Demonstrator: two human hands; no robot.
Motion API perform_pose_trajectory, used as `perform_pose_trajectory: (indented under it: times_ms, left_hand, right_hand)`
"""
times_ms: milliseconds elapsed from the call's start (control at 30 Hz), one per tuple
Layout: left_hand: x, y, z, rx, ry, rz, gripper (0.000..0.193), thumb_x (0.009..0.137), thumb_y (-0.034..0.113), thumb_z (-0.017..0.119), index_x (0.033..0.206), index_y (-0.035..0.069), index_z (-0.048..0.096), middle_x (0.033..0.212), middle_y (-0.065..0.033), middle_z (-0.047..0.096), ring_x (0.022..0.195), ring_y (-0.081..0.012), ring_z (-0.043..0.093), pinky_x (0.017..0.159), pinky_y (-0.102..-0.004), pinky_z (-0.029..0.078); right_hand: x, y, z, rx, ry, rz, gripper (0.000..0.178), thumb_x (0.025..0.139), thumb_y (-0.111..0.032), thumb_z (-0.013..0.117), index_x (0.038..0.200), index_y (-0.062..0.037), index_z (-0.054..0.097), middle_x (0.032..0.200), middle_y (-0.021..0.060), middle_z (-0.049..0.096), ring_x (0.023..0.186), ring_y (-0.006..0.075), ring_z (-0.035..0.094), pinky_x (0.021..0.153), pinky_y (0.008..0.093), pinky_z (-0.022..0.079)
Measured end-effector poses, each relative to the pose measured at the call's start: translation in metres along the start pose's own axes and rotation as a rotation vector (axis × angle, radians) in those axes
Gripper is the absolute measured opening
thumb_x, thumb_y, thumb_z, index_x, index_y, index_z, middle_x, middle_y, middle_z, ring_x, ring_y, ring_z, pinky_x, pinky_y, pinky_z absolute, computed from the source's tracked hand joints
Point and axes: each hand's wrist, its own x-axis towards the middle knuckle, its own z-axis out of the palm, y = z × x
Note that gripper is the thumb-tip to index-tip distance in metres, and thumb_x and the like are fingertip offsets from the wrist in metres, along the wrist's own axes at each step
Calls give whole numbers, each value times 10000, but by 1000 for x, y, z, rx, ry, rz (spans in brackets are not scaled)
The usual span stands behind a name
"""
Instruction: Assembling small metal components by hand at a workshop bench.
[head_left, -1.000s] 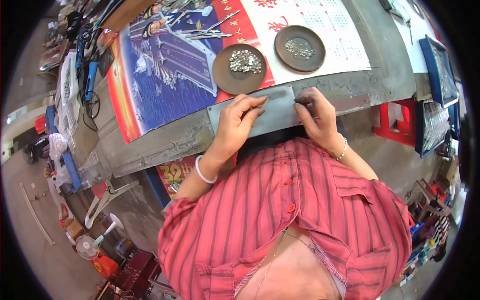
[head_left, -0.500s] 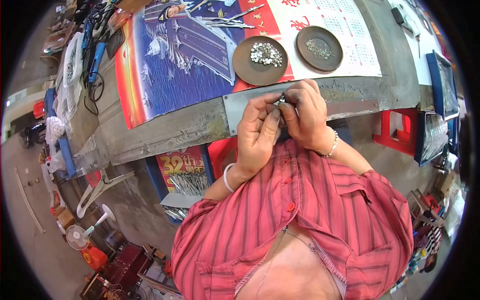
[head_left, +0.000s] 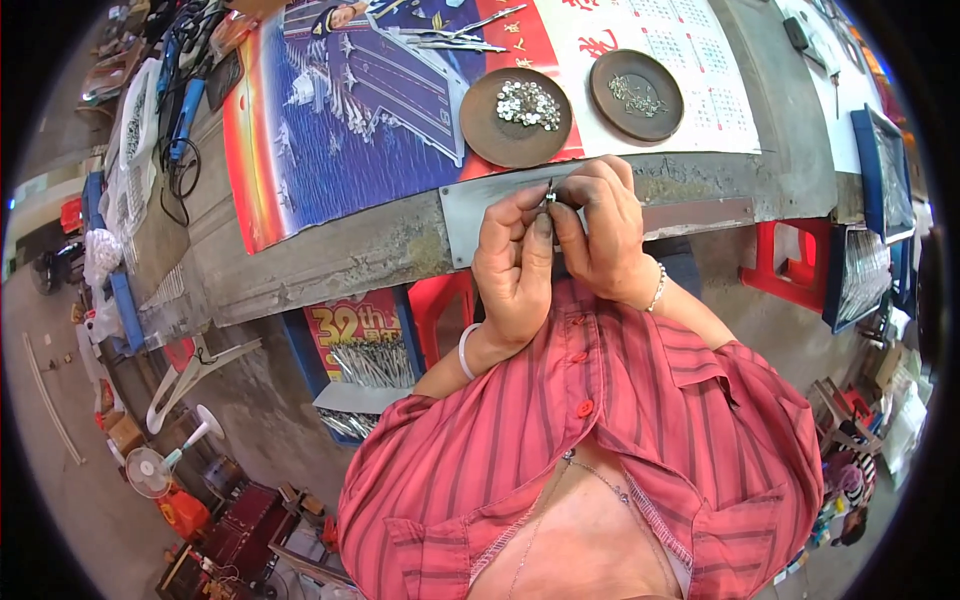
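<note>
My left hand [head_left: 513, 262] and my right hand [head_left: 603, 232] meet at the table's front edge, fingertips pinched together. Between them is a small shiny metal piece [head_left: 551, 197] with a thin dark tip pointing away from me; its exact kind is too small to tell, and fingers cover part of it. Just beyond my hands lies a brown round dish [head_left: 485, 125] with a heap of small silvery round parts [head_left: 527, 105]. To its right, a second brown dish [head_left: 610, 70] holds thin little pins [head_left: 637, 96]. Both dishes rest on a printed poster [head_left: 350, 170].
Slim silvery metal pieces [head_left: 455, 42] lie at the poster's far side. Cables and a blue-handled tool [head_left: 187, 115] are on the left. Below the table are a tray of metal rods [head_left: 370, 366] and red stools [head_left: 790, 255]. Blue trays [head_left: 862, 270] stand at the right.
Both hands have shifted slightly left in the picture, still together. The small metal piece shows more upright between the fingertips, its thin tip now visible.
</note>
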Motion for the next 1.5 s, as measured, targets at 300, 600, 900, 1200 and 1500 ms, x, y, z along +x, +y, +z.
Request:
perform_pose_trajectory:
  times_ms: [300,600,900,1200,1500]
  left_hand:
    - [-5,-5,3,5,-13,-11,257,976,29,461,1232,-1,464,1047,-31,596,756,-10,507,596,-134,373]
    - [-1,-7,7,53,13,24,249,976,36,466,1222,-3,466,1043,-30,599,743,-3,487,593,-131,357]
    - [7,6,-3,-98,-98,-119,330,958,49,512,1276,19,430,947,-52,595,629,-54,478,525,-167,373]
    - [4,15,-8,-16,-180,-148,293,995,48,422,1283,-5,413,948,-34,589,786,-53,509,708,-184,416]
    - [-3,2,-10,77,-102,-64,243,998,60,422,1234,13,393,1095,-55,588,862,-33,520,678,-145,399]
  right_hand:
    - [-1,-9,-13,651,-121,737,104,835,-57,613,862,23,553,747,133,563,662,261,575,602,337,448]
    - [-2,-8,-3,-57,-48,154,153,835,-80,600,922,-13,494,765,118,561,662,325,536,661,398,409]
    - [10,1,-27,542,-276,569,165,953,-126,507,892,27,525,697,100,546,633,209,569,574,317,435]
    - [-5,-2,-3,369,-62,317,168,780,-55,683,871,25,566,794,122,604,675,231,601,617,306,477]
    - [-17,-16,10,29,-79,213,135,848,-53,575,937,-8,485,840,132,511,706,335,467,653,416,386]
